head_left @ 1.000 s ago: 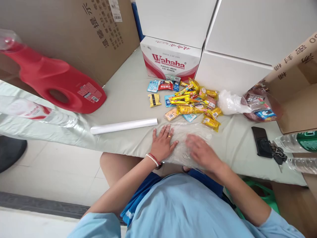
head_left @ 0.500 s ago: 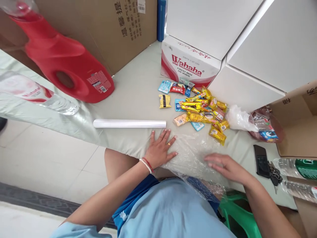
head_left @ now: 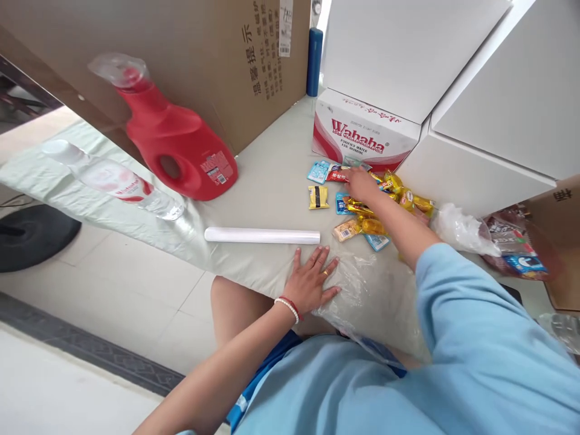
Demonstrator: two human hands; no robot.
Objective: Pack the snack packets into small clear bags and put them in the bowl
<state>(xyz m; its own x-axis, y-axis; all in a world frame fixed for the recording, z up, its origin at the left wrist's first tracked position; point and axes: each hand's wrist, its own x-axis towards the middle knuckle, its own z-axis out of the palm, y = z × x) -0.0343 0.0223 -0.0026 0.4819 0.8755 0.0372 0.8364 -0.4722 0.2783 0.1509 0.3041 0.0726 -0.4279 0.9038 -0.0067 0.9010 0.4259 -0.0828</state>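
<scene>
My left hand [head_left: 312,277] lies flat, fingers spread, on the left edge of a clear plastic bag [head_left: 362,290] spread at the table's near edge. My right hand [head_left: 361,183] reaches far forward over a heap of small snack packets [head_left: 376,208], mostly yellow, its fingers at the back of the heap beside a red packet [head_left: 338,176]. Whether it grips anything cannot be told. A blue packet [head_left: 318,171] and a yellow-black packet [head_left: 318,196] lie apart to the left of the heap.
A white roll [head_left: 261,235] lies left of my left hand. A red detergent jug [head_left: 179,145] and a clear water bottle [head_left: 118,181] stand at left. A Wahaha carton [head_left: 362,130], white boxes [head_left: 475,90] and a large cardboard box [head_left: 181,54] line the back. Crumpled bags [head_left: 498,235] sit right.
My right hand left the plastic bag and stretched forward to the back of the snack heap. The left hand stayed on the bag. The view swung left.
</scene>
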